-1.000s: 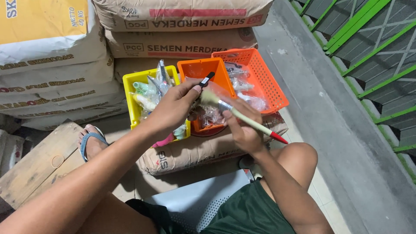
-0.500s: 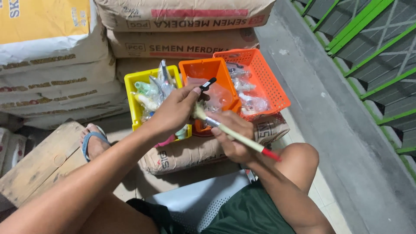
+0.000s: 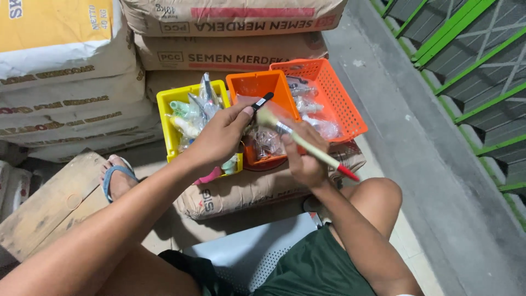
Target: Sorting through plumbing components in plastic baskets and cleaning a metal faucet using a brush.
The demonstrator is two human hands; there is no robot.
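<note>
Right hand fingers clenched on paintbrush, long axis diagonal, bristles up-left, red handle tip down-right, left hand pinching black marker, above orange basket, yellow basket beside

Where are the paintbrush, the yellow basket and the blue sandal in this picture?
paintbrush [image 3: 307,147]: head view, on the pale wooden handle.
yellow basket [image 3: 166,118]: head view, on its left wall.
blue sandal [image 3: 116,173]: head view, on the strap across the foot.

Yellow basket, two orange baskets, red-tipped pale brush handle, green shorts.
</note>
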